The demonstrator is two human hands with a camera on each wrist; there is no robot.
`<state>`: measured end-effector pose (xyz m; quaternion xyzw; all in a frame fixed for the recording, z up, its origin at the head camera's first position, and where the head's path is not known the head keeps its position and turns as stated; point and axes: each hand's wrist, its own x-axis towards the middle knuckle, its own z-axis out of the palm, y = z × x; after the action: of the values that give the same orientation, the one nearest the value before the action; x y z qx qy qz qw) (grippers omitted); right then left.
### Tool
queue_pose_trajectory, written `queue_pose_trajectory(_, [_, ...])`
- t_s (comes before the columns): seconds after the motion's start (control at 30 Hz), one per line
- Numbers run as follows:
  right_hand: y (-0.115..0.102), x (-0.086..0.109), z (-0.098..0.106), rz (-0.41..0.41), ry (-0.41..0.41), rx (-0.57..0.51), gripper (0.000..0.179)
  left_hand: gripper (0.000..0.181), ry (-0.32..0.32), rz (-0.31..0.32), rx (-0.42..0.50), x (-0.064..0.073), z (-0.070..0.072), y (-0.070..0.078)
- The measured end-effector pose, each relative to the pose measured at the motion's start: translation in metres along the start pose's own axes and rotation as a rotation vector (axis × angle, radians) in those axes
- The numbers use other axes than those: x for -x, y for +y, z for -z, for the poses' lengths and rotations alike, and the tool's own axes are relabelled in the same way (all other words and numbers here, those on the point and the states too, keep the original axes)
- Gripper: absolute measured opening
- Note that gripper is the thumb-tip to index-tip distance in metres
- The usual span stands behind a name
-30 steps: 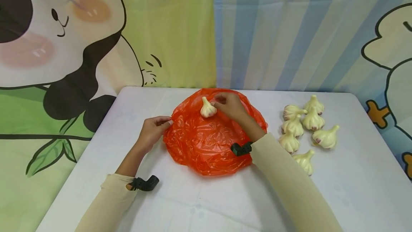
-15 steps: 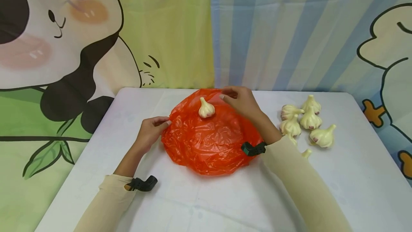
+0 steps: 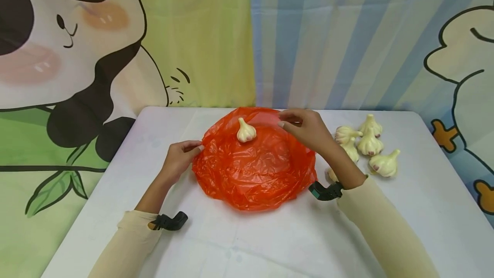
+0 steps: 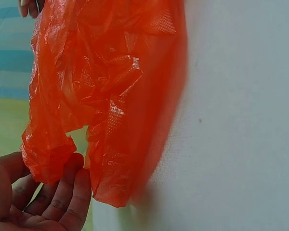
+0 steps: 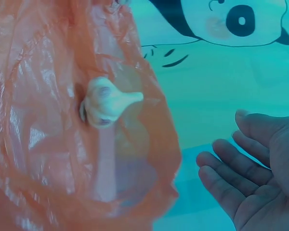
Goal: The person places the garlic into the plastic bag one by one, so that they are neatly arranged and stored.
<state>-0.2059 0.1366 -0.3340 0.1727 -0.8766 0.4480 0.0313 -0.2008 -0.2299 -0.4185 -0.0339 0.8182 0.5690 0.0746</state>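
A red plastic bag (image 3: 258, 170) lies spread in the middle of the table, its mouth opened wide. One whole garlic bulb (image 3: 246, 131) sits inside near the far side, stem up in the head view. My left hand (image 3: 177, 158) pinches the bag's left rim between thumb and fingers; the left wrist view shows the thin film (image 4: 50, 163) in that grip. Over the bag's far right edge is my right hand (image 3: 308, 128), holding nothing. In the right wrist view its fingers (image 5: 236, 175) are loosely bent, apart from the bulb and the film.
Several garlic bulbs (image 3: 370, 144) stand in a cluster at the table's right; my right forearm hides some of them. The white table (image 3: 247, 248) ends at the back against a printed curtain (image 3: 200, 33).
My right hand has let go of the garlic bulb and moved right, away from it. The bulb stays in the bag. My left hand keeps its hold on the rim.
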Motion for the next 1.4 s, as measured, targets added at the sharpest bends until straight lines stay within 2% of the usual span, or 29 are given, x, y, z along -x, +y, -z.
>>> queue_pose_trajectory(0.2, [-0.002, 0.021, 0.015, -0.024, 0.013, 0.025, 0.030, 0.032, 0.001, 0.000, 0.000, 0.000, 0.001, -0.001])
queue_pose_trajectory(0.37, [0.005, 0.041, 0.028, -0.008, 0.024, 0.047, 0.032, 0.033, 0.005, -0.002, 0.004, 0.000, 0.001, 0.000])
queue_pose_trajectory(0.53, [0.017, 0.062, 0.043, 0.017, 0.081, 0.068, 0.029, 0.033, 0.011, 0.012, -0.005, 0.002, 0.002, -0.001])
queue_pose_trajectory(0.8, [0.030, 0.099, 0.065, -0.027, 0.163, 0.095, 0.028, 0.034, 0.004, 0.000, -0.015, 0.004, 0.003, -0.002])
queue_pose_trajectory(1.1, [0.056, 0.133, 0.079, -0.067, 0.274, 0.108, 0.028, 0.034, 0.004, 0.028, -0.026, 0.005, 0.005, -0.004])
queue_pose_trajectory(1.4, [0.080, 0.168, 0.076, -0.061, 0.259, 0.140, 0.040, 0.035, 0.013, 0.013, -0.031, 0.005, 0.004, -0.004])
